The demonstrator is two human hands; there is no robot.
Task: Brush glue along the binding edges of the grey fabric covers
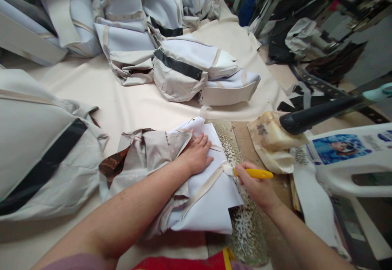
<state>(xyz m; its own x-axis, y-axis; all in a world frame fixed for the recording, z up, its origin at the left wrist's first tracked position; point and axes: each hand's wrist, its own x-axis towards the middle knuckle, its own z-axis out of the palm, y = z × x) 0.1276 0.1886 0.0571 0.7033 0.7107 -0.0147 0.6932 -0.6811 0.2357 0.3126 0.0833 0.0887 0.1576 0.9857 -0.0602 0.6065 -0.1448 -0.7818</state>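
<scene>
My left hand (197, 153) lies flat with fingers stretched out, pressing on a white sewn piece (208, 196) with beige strips and grey fabric (150, 143) attached on its left. In my right hand (255, 186) is a brush (252, 173) with a yellow handle. Its whitish tip touches the piece's right edge, at the end of a beige strip. Beneath that edge runs a board (249, 233) crusted with white, glue-like residue.
Several similar white and grey pieces (180, 74) lie farther back on the cream-covered table (122, 102). A large grey piece with a black band (45, 164) is at left. Right of the board stand a stained, cut-open container (272, 139), a black tube (321, 112) and a white jug (352, 159).
</scene>
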